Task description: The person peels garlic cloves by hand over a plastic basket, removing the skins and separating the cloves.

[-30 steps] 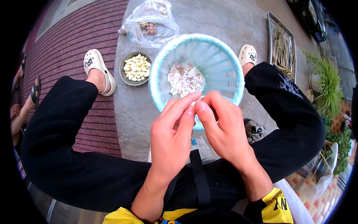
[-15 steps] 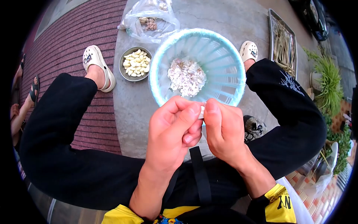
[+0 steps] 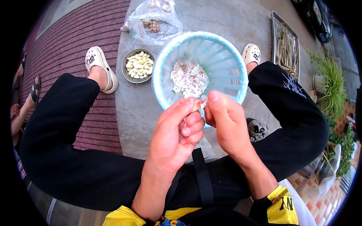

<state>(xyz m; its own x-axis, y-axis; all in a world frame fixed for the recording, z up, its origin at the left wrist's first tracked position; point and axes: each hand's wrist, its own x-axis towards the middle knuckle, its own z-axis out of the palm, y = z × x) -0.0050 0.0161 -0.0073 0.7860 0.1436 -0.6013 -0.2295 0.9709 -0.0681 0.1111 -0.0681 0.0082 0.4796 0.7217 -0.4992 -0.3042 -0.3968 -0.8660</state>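
On the concrete floor [image 3: 134,116], a basket [image 3: 200,35] is set, likely so skins [image 3: 189,80] are caught; over its near side, a pale garlic piece [image 3: 204,105] is pinched by fingers [image 3: 194,119] of left hand [image 3: 166,137] and right hand [image 3: 232,130].

Left: maroon dark-striped mat [image 3: 98,124]; another person's dark sandal [image 3: 36,89] at far edge | Right: metal tray [image 3: 274,45] bearing dry stalks [image 3: 285,49]; green leafy plant [image 3: 333,90] in pot [image 3: 319,83] | Upper right: dark vehicle [image 3: 316,19]
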